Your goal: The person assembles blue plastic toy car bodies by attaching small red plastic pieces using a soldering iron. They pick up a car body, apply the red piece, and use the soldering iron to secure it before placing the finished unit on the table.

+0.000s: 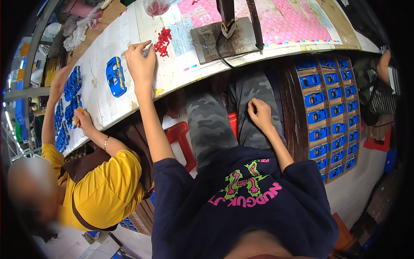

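Red pieces (163, 42) lie beside the left hand (140, 64), shapes indistinct

From where I stand, the seated person's left hand (140, 64) is over the white table (170, 73), fingers bent and thumb a little apart, between a blue toy car (115, 77) on the left and a little heap of red pieces (163, 42) on the right. The right hand (259, 113) is loosely curled above the lap; I can't fairly say whether anything is tucked inside. Farther right, a black upright machine stands on a metal plate (200, 43) beside a pink sheet (297, 21). Below the table's right side, a divided brown box (297, 142) holds rows of blue cars. To the left, a co-worker in a yellow shirt (105, 190) reaches among more blue cars (72, 84).
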Action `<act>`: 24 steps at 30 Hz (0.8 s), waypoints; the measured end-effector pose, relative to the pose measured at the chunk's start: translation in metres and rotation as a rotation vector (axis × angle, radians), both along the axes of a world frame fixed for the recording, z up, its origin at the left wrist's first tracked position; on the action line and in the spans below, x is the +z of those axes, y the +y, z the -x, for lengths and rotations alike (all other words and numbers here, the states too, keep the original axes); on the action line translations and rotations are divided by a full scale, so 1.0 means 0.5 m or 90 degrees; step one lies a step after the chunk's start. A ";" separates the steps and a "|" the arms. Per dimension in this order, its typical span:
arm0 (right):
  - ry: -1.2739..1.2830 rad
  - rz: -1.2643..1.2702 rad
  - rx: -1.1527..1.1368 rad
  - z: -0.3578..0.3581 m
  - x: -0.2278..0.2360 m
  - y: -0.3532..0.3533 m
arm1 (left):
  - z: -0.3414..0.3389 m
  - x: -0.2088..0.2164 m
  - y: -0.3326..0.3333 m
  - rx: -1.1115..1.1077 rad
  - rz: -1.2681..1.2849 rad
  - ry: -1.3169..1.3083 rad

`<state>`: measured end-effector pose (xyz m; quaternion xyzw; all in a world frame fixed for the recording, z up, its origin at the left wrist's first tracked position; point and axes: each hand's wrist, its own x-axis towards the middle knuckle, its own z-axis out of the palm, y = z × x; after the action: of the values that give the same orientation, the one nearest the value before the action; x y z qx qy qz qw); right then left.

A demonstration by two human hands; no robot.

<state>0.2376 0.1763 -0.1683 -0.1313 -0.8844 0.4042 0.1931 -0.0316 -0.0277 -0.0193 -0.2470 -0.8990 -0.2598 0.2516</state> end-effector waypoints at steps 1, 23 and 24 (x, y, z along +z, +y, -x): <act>-0.001 -0.003 -0.002 0.000 -0.002 0.000 | 0.010 -0.005 -0.005 -0.011 0.022 0.006; 0.011 0.032 0.019 -0.003 -0.002 -0.005 | -0.067 0.037 0.007 -0.049 -0.128 0.027; 0.012 0.048 0.027 -0.005 0.004 -0.012 | -0.089 0.047 0.014 -0.057 -0.147 0.011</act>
<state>0.2401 0.1705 -0.1665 -0.1155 -0.8693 0.4425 0.1876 0.0130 -0.0206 0.0042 -0.2581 -0.8490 -0.3707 0.2741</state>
